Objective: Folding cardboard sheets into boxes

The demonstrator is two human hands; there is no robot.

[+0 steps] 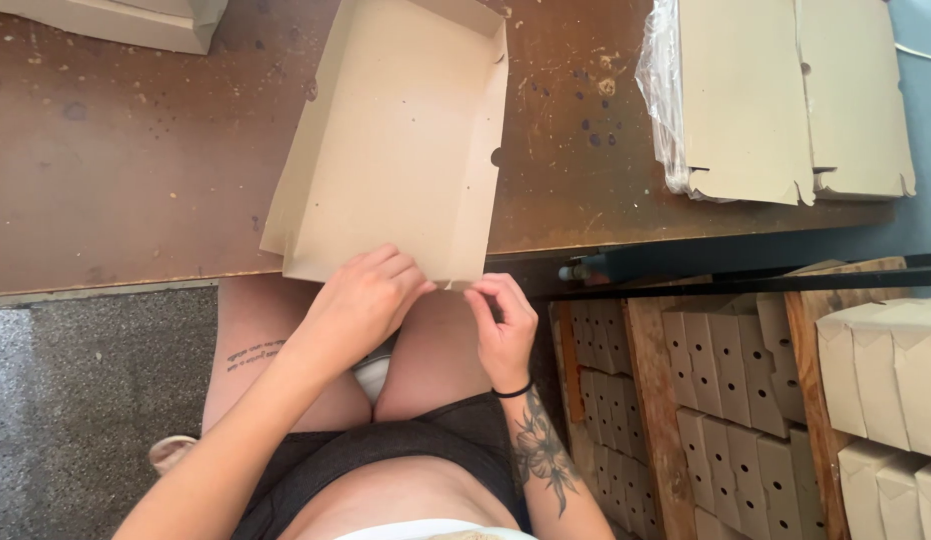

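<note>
A half-folded brown cardboard box (396, 140) lies on the worn brown table (126, 160), its near end hanging over the table edge toward me. My left hand (366, 300) grips the box's near wall from below. My right hand (504, 325) pinches the near right corner flap of the same box between thumb and fingers. The side walls stand up; the near wall is partly hidden by my fingers.
A stack of flat box blanks (776, 95), partly in clear plastic wrap, lies at the table's right. Another cardboard box (126, 22) sits at the far left. Rows of folded boxes (726, 400) stand in a wooden crate at lower right. My legs are under the table edge.
</note>
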